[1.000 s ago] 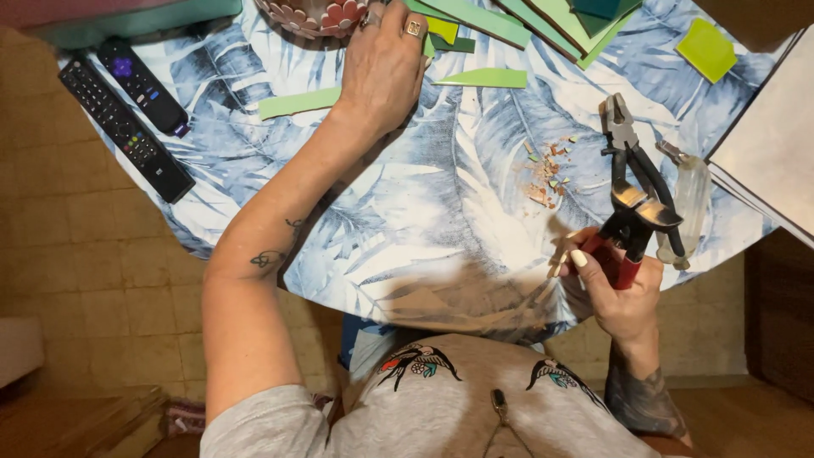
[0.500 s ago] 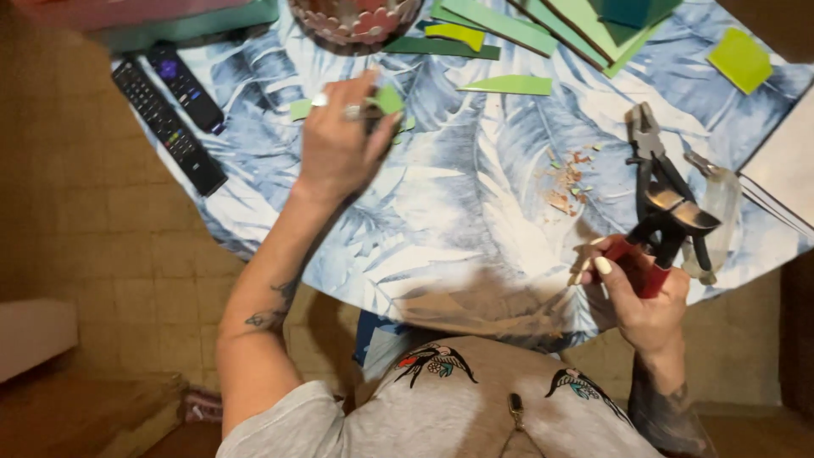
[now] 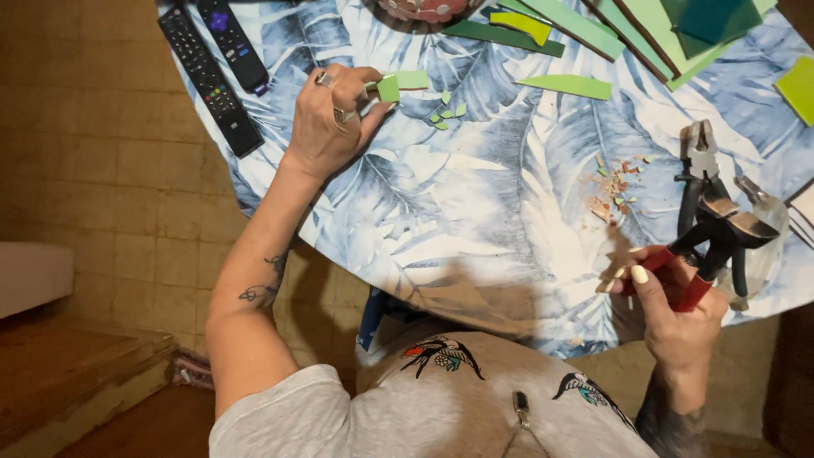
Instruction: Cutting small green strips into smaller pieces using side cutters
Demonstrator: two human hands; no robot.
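1. The right hand (image 3: 674, 309) was at the near right edge of the bench (image 3: 475, 220), its fingers closed around the red handles of a pair of nippers (image 3: 721, 233). The tool's head pointed away from the person and was raised over the cloth; nothing could be seen between its blades.
2. Just beyond the nippers a second pair of pliers (image 3: 699, 161) with dark handles lay flat on the bench, touched by neither hand.
3. Left of those pliers a small heap of pinkish and green chips (image 3: 615, 187) lay scattered on the leaf-patterned cloth.
4. Towards the far left, the left hand (image 3: 331, 123) was pinched shut on a small light-green tile piece (image 3: 398, 85), held between thumb and fingers just above the cloth. A few tiny green fragments (image 3: 445, 110) lay beside it.
5. Along the far edge lay long green strips (image 3: 568, 85) and a yellow piece (image 3: 521, 24); two black remote controls (image 3: 212, 68) lay at the far left corner.
6. Judgement: the piece was picked up but not yet cut. The two hands were well apart; the next move appeared to call for bringing the piece to the blades and seating it squarely before squeezing.
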